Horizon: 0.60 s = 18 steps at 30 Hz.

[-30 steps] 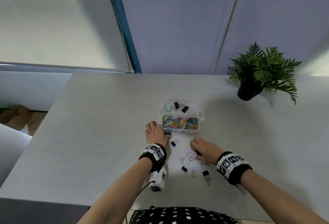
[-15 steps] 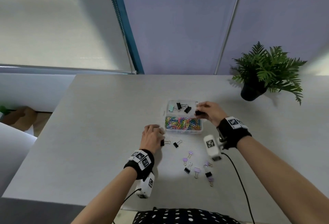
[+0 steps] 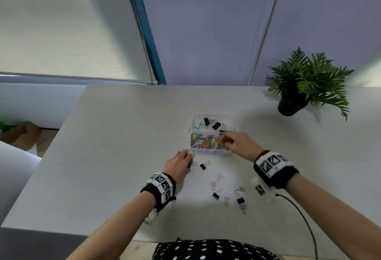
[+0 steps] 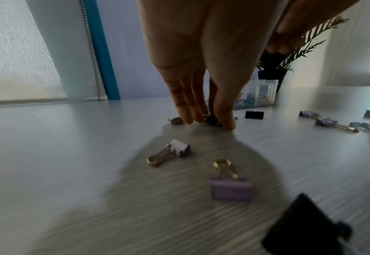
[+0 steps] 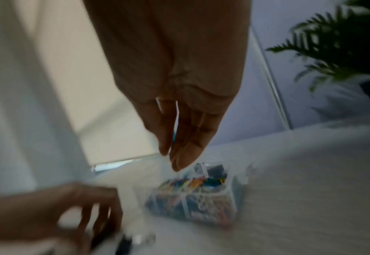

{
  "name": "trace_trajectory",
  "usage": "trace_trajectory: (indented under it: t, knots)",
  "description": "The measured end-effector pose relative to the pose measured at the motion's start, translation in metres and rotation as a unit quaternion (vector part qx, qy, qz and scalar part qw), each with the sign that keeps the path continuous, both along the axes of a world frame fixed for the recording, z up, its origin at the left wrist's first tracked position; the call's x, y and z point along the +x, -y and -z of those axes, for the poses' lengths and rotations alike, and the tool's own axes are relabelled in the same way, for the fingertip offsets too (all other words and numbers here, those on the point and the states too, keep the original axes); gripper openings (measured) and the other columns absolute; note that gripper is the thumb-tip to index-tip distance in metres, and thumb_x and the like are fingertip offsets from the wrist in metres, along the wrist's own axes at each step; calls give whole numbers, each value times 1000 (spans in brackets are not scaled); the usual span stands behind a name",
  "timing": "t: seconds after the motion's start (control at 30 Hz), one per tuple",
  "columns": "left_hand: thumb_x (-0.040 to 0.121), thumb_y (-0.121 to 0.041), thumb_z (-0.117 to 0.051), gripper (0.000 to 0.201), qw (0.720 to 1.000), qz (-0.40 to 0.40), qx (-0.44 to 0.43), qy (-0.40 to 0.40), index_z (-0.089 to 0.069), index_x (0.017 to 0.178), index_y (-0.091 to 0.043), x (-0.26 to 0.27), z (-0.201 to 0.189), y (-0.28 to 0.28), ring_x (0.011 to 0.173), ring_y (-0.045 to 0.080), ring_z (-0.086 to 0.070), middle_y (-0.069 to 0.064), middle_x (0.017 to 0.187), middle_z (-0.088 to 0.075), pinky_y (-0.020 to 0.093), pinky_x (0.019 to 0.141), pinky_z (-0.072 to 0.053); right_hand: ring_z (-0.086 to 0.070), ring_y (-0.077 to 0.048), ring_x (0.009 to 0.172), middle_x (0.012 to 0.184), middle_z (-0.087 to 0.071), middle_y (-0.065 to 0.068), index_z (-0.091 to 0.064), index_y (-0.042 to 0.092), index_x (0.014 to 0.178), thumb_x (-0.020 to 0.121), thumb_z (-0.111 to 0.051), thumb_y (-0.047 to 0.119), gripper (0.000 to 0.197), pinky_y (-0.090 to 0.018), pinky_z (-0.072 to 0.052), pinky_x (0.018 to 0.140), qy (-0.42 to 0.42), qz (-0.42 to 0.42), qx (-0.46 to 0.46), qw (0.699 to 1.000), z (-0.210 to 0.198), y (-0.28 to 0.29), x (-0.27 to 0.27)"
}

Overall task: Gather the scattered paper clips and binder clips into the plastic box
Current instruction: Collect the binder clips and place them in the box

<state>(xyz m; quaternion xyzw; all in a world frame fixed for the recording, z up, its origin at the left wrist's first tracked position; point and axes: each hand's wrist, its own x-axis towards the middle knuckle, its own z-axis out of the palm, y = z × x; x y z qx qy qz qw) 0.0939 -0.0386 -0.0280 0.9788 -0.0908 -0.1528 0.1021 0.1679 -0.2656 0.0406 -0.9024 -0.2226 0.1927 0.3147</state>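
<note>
The clear plastic box (image 3: 210, 152) holds coloured paper clips (image 3: 206, 141) in its near compartment; a mint clip and several black binder clips (image 3: 216, 125) lie in the far one. My left hand (image 3: 189, 163) is down on the table at the box's near left corner and pinches a black binder clip (image 4: 212, 119) between thumb and fingers. My right hand (image 3: 224, 141) hovers over the box's right side with straight fingers (image 5: 179, 160) and holds nothing. Another black clip (image 3: 204, 165) and several purple and black clips (image 3: 227, 196) lie scattered on the table nearer me.
A potted fern (image 3: 292, 105) stands at the back right of the grey table (image 3: 123, 136). A purple clip (image 4: 231, 189) and a white one (image 4: 177, 150) lie under my left wrist. A black cable (image 3: 305, 222) trails from my right wrist.
My right hand carried a black clip from the scattered pile to the box's far compartment, let it go and drew back over the paper clips. My left hand stayed on its black clip.
</note>
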Motion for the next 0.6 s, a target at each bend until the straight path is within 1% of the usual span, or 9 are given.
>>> trace_trajectory:
  t: [0.07, 0.1, 0.2, 0.27, 0.33, 0.37, 0.43, 0.5, 0.6]
  knots:
    - [87, -16, -56, 30, 1000, -4, -11, 13, -47, 116, -14, -1, 2, 0, 110, 21, -49, 2, 118, -47, 31, 83, -50, -55, -17, 94, 116, -57, -8, -53, 9, 109, 90, -52, 17, 20, -24, -47, 85, 8, -82, -110, 991, 8, 10, -27]
    - [87, -16, -54, 29, 1000, -1, -11, 7, -47, 115, -13, -1, 3, 0, 110, 21, -49, 4, 118, -47, 32, 83, -50, -52, -18, 98, 120, -51, -5, -48, 12, 115, 88, -55, 23, 30, -25, -46, 83, 2, -108, -166, 980, 13, 16, -41]
    - [88, -21, -53, 29, 1000, 0, -17, -4, -48, 114, -11, -3, 0, -2, 106, 24, -51, 6, 116, -48, 35, 83, -51, -41, -22, 112, 128, -38, -6, -33, 14, 127, 78, -64, 36, 62, -34, -45, 78, -15, -140, -292, 946, 36, 31, -78]
    - [88, -24, -53, 27, 999, -12, -52, 6, -49, 112, -11, -6, -6, -4, 92, 20, -54, 6, 112, -48, 30, 79, -49, -37, -24, 115, 130, -33, -7, -29, 13, 129, 74, -66, 37, 70, -35, -46, 74, -3, -142, -321, 936, 50, 36, -94]
    - [89, -23, -54, 27, 993, -13, -110, 38, -51, 112, -9, -3, -15, -4, 80, 18, -53, 7, 109, -48, 27, 76, -48, -35, -25, 115, 131, -31, -8, -29, 13, 129, 74, -66, 33, 69, -35, -46, 69, 10, -128, -323, 938, 59, 35, -102]
    - [88, -20, -54, 27, 989, -9, -137, 61, -53, 112, -6, 3, -19, -4, 80, 20, -56, 9, 109, -48, 28, 77, -51, -35, -25, 115, 131, -30, -8, -29, 13, 129, 75, -65, 31, 68, -34, -45, 67, 13, -116, -319, 940, 62, 33, -104]
    - [87, -13, -56, 26, 979, -2, -175, 103, -55, 111, -3, 21, -27, -2, 86, 25, -59, 14, 112, -49, 31, 84, -54, -37, -25, 112, 129, -31, -8, -31, 12, 126, 77, -64, 25, 61, -35, -46, 70, 12, -98, -294, 951, 65, 30, -106]
    - [86, -6, -56, 25, 974, -12, -190, 123, -56, 111, -3, 46, -32, 3, 93, 27, -60, 16, 116, -48, 31, 92, -52, -40, -24, 108, 126, -35, -8, -35, 12, 122, 80, -59, 18, 49, -36, -48, 77, 16, -97, -257, 961, 69, 29, -108]
    - [84, -1, -56, 26, 972, -31, -191, 133, -56, 110, -4, 87, -39, 13, 99, 29, -58, 16, 117, -47, 34, 97, -50, -43, -24, 102, 120, -40, -8, -40, 11, 112, 85, -52, 12, 30, -37, -46, 77, 23, -110, -235, 965, 73, 30, -111]
